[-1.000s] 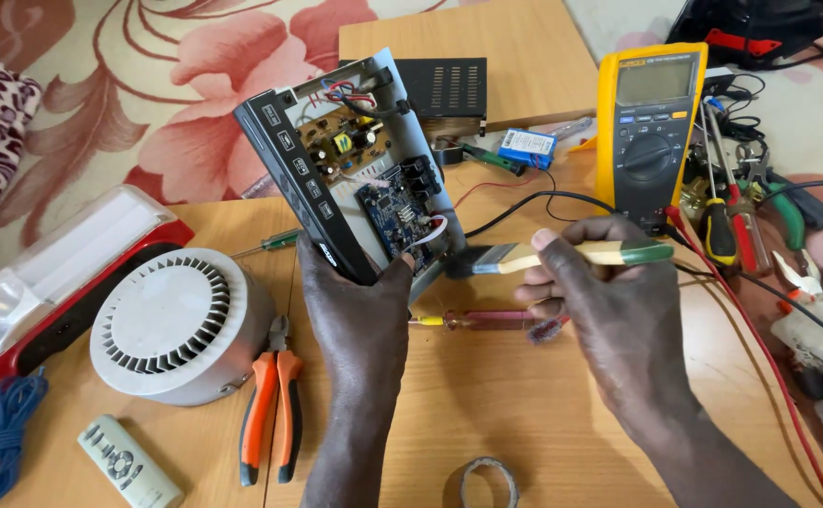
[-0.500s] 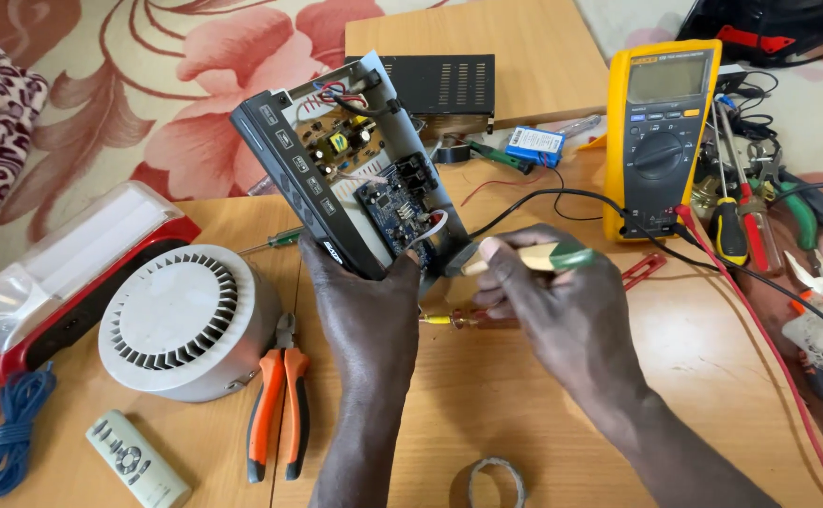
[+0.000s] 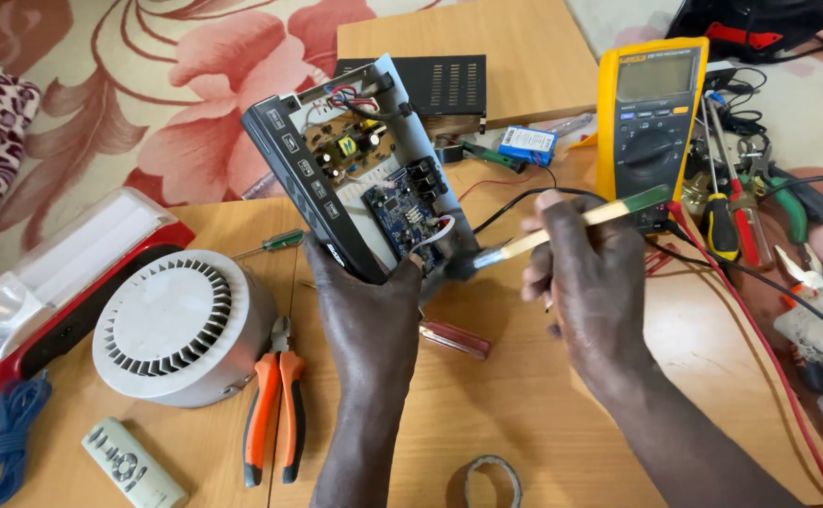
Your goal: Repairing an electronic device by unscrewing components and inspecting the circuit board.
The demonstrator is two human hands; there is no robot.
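The box, lid off, stays tilted in the left hand. The right hand, pinching a brush, has swung its bristles back to the board's near right corner.

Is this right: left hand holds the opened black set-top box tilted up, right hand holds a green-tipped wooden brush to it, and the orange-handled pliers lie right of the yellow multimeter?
Not quite. The head view shows the orange-handled pliers left of the yellow multimeter, beside the round white vented casing. The left hand does hold the opened black set-top box; the right hand holds the green-tipped wooden brush.
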